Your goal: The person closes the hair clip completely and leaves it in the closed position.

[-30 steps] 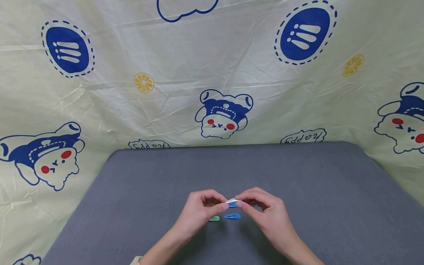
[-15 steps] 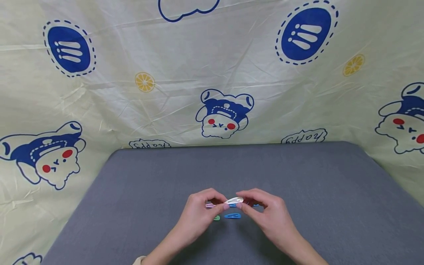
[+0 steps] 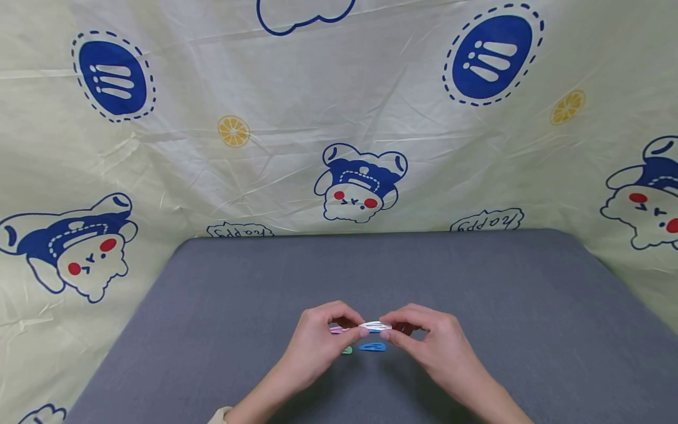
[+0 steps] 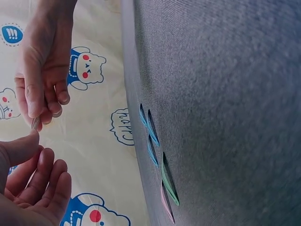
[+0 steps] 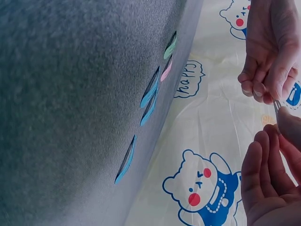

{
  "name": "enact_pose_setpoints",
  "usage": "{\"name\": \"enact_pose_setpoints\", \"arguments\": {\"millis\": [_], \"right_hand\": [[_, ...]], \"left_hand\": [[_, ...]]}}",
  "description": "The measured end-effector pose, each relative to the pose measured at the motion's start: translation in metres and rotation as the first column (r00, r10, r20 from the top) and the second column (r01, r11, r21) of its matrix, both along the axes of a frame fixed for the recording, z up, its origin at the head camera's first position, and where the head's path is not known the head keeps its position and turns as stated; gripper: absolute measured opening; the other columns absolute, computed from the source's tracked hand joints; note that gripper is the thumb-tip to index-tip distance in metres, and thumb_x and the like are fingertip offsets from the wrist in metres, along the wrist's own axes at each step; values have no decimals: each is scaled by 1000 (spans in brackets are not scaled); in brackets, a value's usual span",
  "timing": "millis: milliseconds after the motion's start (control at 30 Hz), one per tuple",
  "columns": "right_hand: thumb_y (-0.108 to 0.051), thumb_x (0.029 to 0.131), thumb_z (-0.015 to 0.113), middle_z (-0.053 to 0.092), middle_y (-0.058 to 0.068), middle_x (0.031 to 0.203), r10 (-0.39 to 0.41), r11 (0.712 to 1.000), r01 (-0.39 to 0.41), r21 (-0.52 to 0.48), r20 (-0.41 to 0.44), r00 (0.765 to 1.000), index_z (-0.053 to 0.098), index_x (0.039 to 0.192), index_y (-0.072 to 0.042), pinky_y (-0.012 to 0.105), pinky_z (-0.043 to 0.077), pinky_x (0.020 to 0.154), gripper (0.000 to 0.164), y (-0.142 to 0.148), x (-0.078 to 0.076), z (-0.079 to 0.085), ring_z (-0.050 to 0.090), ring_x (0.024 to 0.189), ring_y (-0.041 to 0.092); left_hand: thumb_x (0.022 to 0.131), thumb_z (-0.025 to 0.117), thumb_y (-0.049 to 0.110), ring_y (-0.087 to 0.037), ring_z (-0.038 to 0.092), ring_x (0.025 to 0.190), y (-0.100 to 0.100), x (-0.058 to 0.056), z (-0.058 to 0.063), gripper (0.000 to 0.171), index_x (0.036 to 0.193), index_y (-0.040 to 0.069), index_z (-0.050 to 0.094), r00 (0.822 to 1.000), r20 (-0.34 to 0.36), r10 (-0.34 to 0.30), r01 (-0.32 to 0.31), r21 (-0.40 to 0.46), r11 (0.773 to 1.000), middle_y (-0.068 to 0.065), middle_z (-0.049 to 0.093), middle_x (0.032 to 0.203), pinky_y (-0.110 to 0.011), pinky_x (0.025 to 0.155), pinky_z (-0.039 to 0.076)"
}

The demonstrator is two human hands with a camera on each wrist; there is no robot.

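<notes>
A white snap hair clip [image 3: 375,325] is held up between both hands, its slotted face visible in the head view. My left hand [image 3: 324,333] pinches its narrow left end between thumb and fingers. At the wider right end, my right hand [image 3: 428,337] has thumb and fingertips on the clip. Seen edge-on in the right wrist view, the white hair clip [image 5: 277,112] bridges the two thumbs. Beneath the hands lie a blue hair clip [image 3: 372,347], a green hair clip [image 3: 346,350] and a pink hair clip [image 3: 339,330], the last two partly hidden by my left hand.
The grey cloth-covered table [image 3: 265,282] carries the loose clips, including several blue hair clips [image 5: 125,160] in a loose group. Behind the table's far edge hangs a cream printed curtain [image 3: 286,176], with cartoon figures on it.
The white hair clip has turned from nearly edge-on to face-up, then levelled out between the hands. My right fingertips have shifted slightly right. The pink clip has come into view beside my left fingers.
</notes>
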State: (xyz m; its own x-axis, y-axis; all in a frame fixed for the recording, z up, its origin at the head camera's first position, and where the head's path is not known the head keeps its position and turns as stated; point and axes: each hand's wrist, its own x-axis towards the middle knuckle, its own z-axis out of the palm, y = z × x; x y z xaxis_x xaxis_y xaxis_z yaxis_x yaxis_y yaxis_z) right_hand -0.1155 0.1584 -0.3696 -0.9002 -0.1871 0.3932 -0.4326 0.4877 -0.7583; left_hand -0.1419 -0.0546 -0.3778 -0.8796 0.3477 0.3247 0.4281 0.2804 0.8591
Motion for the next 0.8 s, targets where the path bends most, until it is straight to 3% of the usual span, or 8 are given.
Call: {"name": "enact_pose_setpoints", "arguments": {"millis": [200, 333, 567, 800], "right_hand": [[-19, 81, 81, 65, -18, 88, 13, 1000, -13, 8, -17, 1000, 73, 91, -34, 25, 49, 62, 19, 6, -1, -1, 60, 74, 7], [-18, 81, 82, 65, -18, 88, 13, 999, -12, 45, -11, 1000, 73, 91, -33, 25, 50, 62, 20, 12, -2, -2, 60, 74, 6], [-10, 80, 82, 64, -19, 90, 48, 992, -47, 118, 0, 999, 73, 93, -31, 26, 52, 67, 26, 25, -4, -3, 60, 75, 5], [-6, 82, 79, 65, -16, 89, 120, 981, -118, 155, -6, 993, 73, 95, -27, 26, 52, 67, 25, 38, -8, -7, 60, 74, 5]], "left_hand": [[84, 80, 19, -9, 59, 72, 3, -3, 0, 7, 84, 21, 73, 999, 39, -7, 8, -38, 999, 12, 66, 78, -28, 65, 52], [85, 79, 15, -9, 59, 71, 6, -4, -1, 7, 86, 19, 74, 996, 83, -40, 44, -44, 998, 11, 66, 78, -26, 61, 52], [86, 77, 13, -6, 58, 70, 15, -7, -3, 4, 88, 11, 74, 990, 96, -106, 113, -75, 991, 12, 66, 77, -24, 63, 50], [85, 76, 6, -5, 60, 68, 24, -14, -10, 4, 86, 10, 74, 976, 147, -161, 172, -66, 983, 10, 66, 74, -23, 62, 50]]}}
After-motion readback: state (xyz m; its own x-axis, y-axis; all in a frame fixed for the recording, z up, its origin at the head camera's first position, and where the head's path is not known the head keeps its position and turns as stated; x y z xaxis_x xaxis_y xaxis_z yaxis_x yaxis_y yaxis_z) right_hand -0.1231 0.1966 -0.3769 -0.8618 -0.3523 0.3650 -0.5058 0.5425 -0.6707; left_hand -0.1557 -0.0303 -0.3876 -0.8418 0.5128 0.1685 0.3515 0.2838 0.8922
